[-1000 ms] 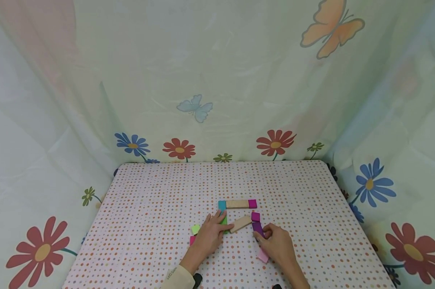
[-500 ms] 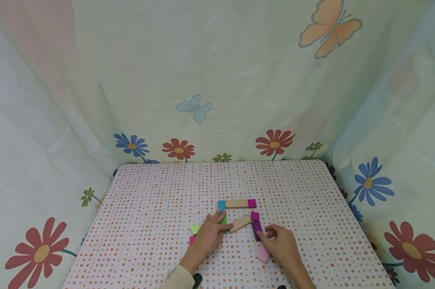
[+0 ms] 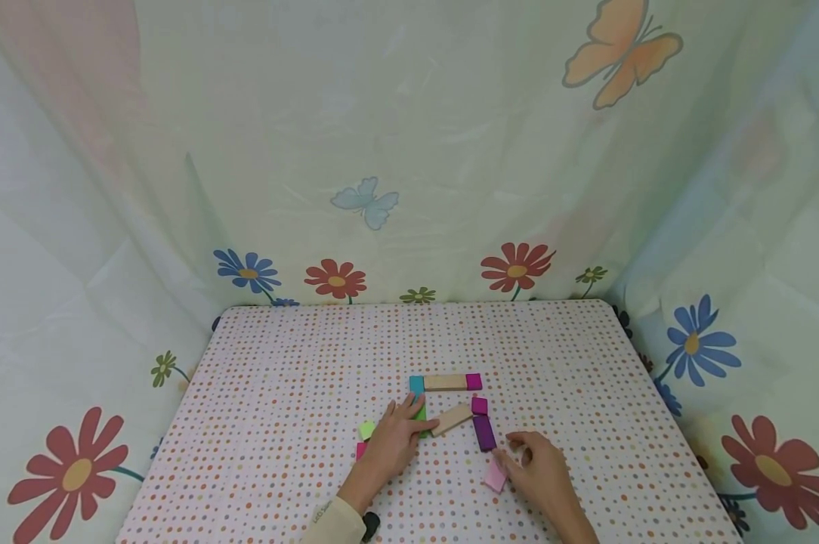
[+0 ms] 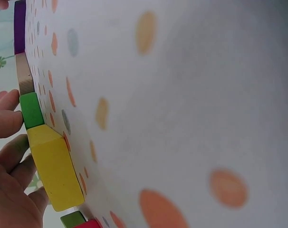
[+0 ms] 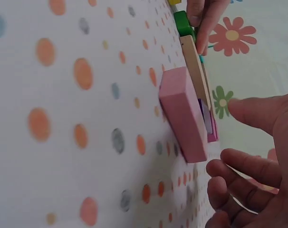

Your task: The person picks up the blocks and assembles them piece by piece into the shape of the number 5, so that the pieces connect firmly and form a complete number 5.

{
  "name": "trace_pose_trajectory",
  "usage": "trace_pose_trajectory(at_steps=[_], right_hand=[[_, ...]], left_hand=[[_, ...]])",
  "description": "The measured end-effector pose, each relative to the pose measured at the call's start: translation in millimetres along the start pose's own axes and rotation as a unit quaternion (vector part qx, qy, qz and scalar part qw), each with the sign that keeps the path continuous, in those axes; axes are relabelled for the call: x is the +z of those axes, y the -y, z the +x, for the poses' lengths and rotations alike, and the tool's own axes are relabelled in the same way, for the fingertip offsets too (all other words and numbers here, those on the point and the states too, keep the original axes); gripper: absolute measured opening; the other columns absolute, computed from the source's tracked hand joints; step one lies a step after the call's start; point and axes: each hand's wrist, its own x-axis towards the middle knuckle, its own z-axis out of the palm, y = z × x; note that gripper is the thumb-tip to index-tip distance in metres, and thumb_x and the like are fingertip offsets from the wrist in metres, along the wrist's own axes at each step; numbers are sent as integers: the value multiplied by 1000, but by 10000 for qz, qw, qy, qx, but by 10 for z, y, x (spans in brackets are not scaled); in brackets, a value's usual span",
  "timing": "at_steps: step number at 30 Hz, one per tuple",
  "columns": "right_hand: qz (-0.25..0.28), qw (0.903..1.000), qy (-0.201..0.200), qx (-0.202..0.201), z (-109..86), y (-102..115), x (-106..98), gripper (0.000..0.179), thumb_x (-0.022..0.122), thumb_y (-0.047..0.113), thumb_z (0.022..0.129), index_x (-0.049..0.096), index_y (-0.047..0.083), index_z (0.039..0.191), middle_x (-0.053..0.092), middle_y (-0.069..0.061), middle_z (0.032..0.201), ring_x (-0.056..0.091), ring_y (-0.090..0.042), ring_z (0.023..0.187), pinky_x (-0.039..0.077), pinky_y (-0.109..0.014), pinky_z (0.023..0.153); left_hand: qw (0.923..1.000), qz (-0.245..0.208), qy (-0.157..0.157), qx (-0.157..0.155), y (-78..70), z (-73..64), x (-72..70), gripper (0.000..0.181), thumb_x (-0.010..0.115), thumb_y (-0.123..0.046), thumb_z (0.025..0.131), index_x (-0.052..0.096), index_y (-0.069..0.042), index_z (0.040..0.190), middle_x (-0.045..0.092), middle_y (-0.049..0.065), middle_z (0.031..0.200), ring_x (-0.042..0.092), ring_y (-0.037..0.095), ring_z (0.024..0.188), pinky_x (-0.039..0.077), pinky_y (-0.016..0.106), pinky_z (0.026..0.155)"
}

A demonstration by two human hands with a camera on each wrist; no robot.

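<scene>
The pink block [image 3: 495, 478] is being borne by the spotted table [image 3: 301, 378], near the purple block [image 3: 484, 434]. Beside it, the empty right hand [image 3: 537, 466] is being held with digits parted. The green block [image 4: 32, 110] and yellow block [image 4: 56, 171] are being touched by the left hand [image 3: 393, 438], its fingers being held spread.

- A passage over spotted tablecloth [image 3: 443, 476] lay between the left hand [image 3: 394, 438] and the pink block [image 3: 494, 477].
- The slanted wooden plank [image 3: 452, 420] barred its far end.
</scene>
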Motion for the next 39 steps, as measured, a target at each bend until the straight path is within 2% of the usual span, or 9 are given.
trace_pose_trajectory(at_steps=[5, 10, 14, 20, 24, 30, 39], right_hand=[[-115, 9998, 107, -111, -84, -72, 29, 61, 86, 37, 88, 67, 3, 134, 67, -5, 110, 47, -12, 80, 36, -24, 66], [-48, 9996, 285, 51, -144, -106, 57, 78, 91, 47, 81, 63, 4, 140, 66, -5, 118, 50, -13, 88, 41, -27, 72], [-77, 9991, 403, 91, -178, -124, 99, 86, 92, 57, 74, 65, 8, 139, 66, -5, 124, 53, -13, 94, 47, -30, 76], [-344, 9988, 263, -217, -210, -123, 143, 81, 95, 55, 70, 70, 9, 132, 67, -8, 127, 58, -13, 95, 54, -32, 78], [-357, 9987, 234, -268, -212, -120, 148, 77, 95, 52, 71, 71, 8, 129, 67, -7, 124, 55, -12, 91, 50, -27, 73], [-353, 9987, 303, -211, -215, -128, 153, 78, 95, 53, 71, 72, 7, 129, 65, -4, 117, 49, -13, 88, 41, -25, 69], [-391, 9973, 616, 32, -238, -130, 168, 81, 95, 53, 71, 69, 9, 133, 62, -1, 113, 49, -14, 89, 42, -28, 71]], left_hand=[[10000, -8, 46, -11, 6, 1, 11, 42, 64, -8, 104, 72, -31, 137, 45, 8, 168, 39, 32, 159, 34, 59, 127], [10000, 7, 28, 10, 8, 5, 2, 41, 64, -8, 104, 72, -31, 137, 45, 8, 168, 40, 32, 158, 35, 59, 127], [10000, -1, -2, 3, 2, 11, -24, 40, 64, -8, 104, 72, -31, 136, 46, 8, 168, 40, 33, 158, 35, 59, 126], [10000, 7, -17, -19, 5, 20, -23, 40, 64, -8, 104, 73, -31, 136, 46, 8, 167, 40, 32, 158, 35, 59, 127], [10000, 30, -4, -7, 8, 22, -14, 41, 64, -7, 103, 73, -31, 136, 46, 8, 167, 40, 32, 158, 35, 59, 126], [10000, -10, 9, -6, 14, 22, 0, 41, 64, -6, 103, 73, -30, 136, 46, 9, 167, 40, 32, 158, 35, 60, 126], [9999, -100, -19, -51, 18, 17, 38, 40, 64, -6, 103, 74, -30, 134, 47, 9, 166, 41, 33, 158, 34, 60, 127]])
